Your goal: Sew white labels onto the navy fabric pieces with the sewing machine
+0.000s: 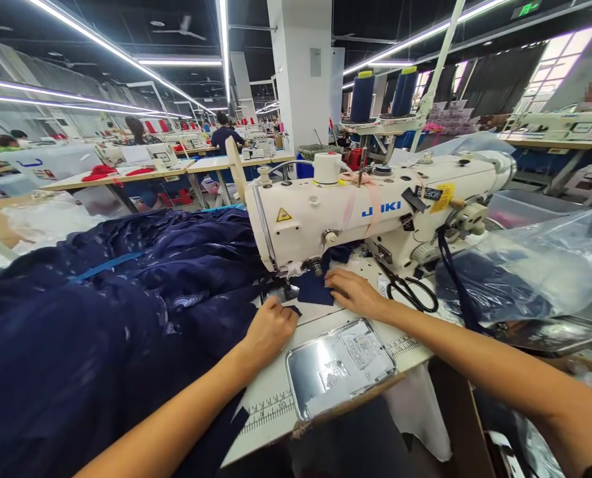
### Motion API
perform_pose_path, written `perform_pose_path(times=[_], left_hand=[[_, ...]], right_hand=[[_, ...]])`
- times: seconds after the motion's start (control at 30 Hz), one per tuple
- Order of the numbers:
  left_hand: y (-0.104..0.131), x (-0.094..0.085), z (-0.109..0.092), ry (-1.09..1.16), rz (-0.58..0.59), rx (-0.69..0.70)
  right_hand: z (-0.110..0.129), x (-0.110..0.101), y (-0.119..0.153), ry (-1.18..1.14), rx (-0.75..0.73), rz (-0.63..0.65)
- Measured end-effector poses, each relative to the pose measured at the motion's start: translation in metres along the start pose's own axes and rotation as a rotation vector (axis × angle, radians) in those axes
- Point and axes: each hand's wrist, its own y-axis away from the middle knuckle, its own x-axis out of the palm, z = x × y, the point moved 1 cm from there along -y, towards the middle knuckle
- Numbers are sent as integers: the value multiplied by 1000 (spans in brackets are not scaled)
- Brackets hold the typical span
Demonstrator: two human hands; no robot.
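Observation:
My left hand point(273, 326) is closed beside the presser foot, its fingers pinching dark navy fabric; part of the hold is hidden. My right hand point(358, 292) lies on the machine bed, fingers stretched out over the right edge of a small navy fabric piece point(314, 289). That piece lies beside the presser foot point(290, 289) of a white sewing machine point(306, 219). A large heap of gathered navy fabric point(127, 299) spreads left of the needle area and past my left forearm. Black-handled scissors point(413, 292) rest just right of my right hand.
A metal tray point(340, 368) with a marked label sits at the table's front edge, by a printed ruler point(269, 408). Clear plastic bags point(535, 265) lie at the right. Navy thread cones point(363, 98) stand behind the machine. Other people work at tables farther back.

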Motion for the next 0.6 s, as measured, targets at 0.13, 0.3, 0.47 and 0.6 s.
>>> perform_pose_path(times=[0.13,0.3,0.47,0.6], left_hand=[[5,-2,2,-11,12,-17],[3,-2,2,12,16,-22],[6,0,0,60,31,-50],[8,2,-2,54,54,-67]], right_hand=[[3,-10,2,103,-242,166],[8,-12,0,290,-342,257],[14,-6,-3,402,-475,200],[21,-3,-10,460,-637,173]])
